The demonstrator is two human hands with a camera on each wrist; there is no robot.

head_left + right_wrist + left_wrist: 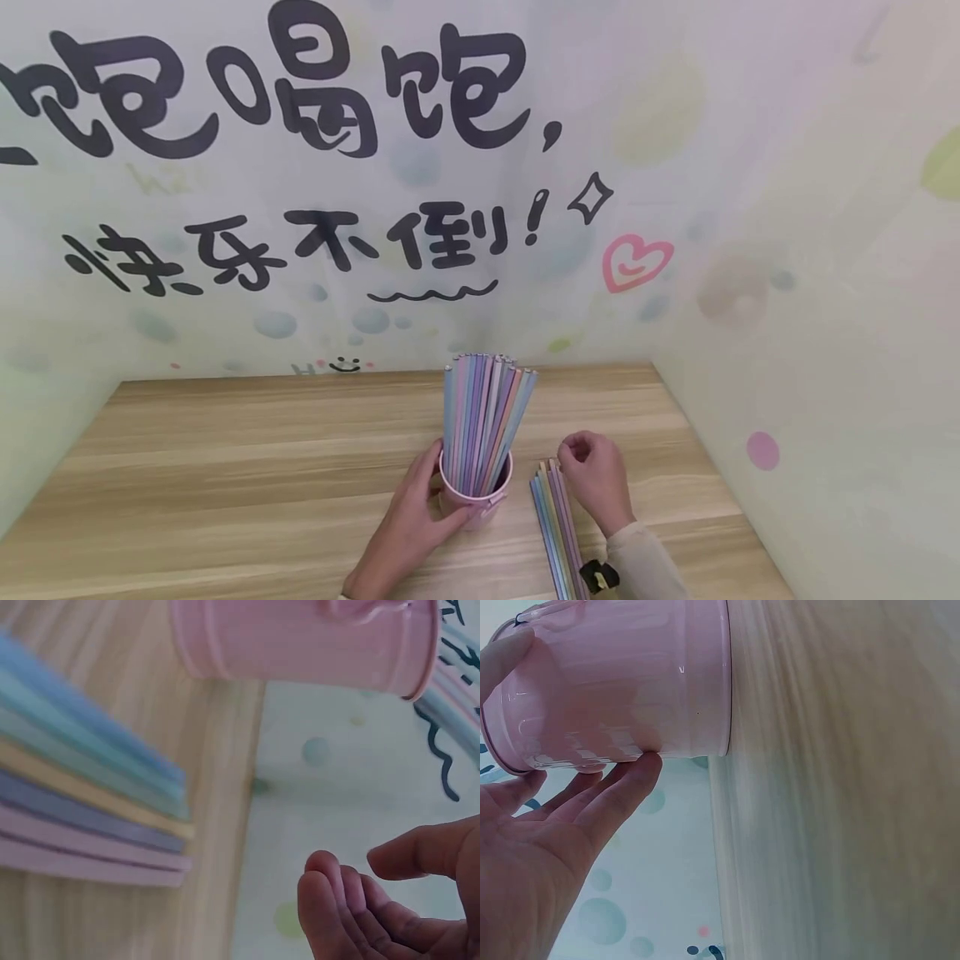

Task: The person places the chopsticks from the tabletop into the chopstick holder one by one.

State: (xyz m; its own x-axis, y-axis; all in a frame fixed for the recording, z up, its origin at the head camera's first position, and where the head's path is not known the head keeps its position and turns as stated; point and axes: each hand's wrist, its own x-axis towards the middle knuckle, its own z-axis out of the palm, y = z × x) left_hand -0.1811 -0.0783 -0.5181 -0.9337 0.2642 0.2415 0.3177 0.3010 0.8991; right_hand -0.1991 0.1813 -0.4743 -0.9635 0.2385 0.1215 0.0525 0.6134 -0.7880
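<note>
My left hand [411, 521] holds a small pink metal bucket [615, 682] standing on the table, thumb near the front rim and fingers around its left side. Many long pastel pencils [480, 425] stand in it, fanned slightly and rising well above the rim. To the right of the bucket, my right hand [596, 475] hovers by the far ends of a row of loose pencils [553, 521] in blue, green, yellow and purple-pink. Its fingers are loosely bent, and the right wrist view has a gap between thumb and fingertips [322, 862], with nothing held.
The wood-grain table [247, 483] meets a patterned back wall [337, 333] with large black lettering. Another wall [847, 375] runs along the table's right side. A dark band with a gold-coloured piece [600, 575] sits at the right sleeve, over the loose pencils' near ends.
</note>
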